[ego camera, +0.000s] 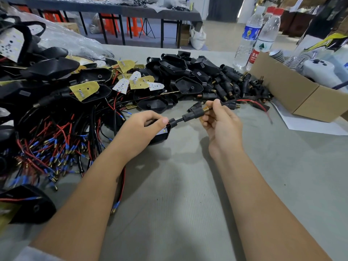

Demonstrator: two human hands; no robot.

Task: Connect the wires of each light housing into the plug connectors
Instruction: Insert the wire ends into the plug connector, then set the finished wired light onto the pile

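My left hand grips a black light housing just above the grey table. A black stem leads from the housing to a black plug connector with a brass tip. My right hand pinches that brass tip and a thin black wire that runs right to red leads. A second black connector lies just behind.
A heap of black housings and loose plug connectors lies behind my hands. Finished housings with red and black wires cover the left side. A cardboard box and water bottles stand at the right.
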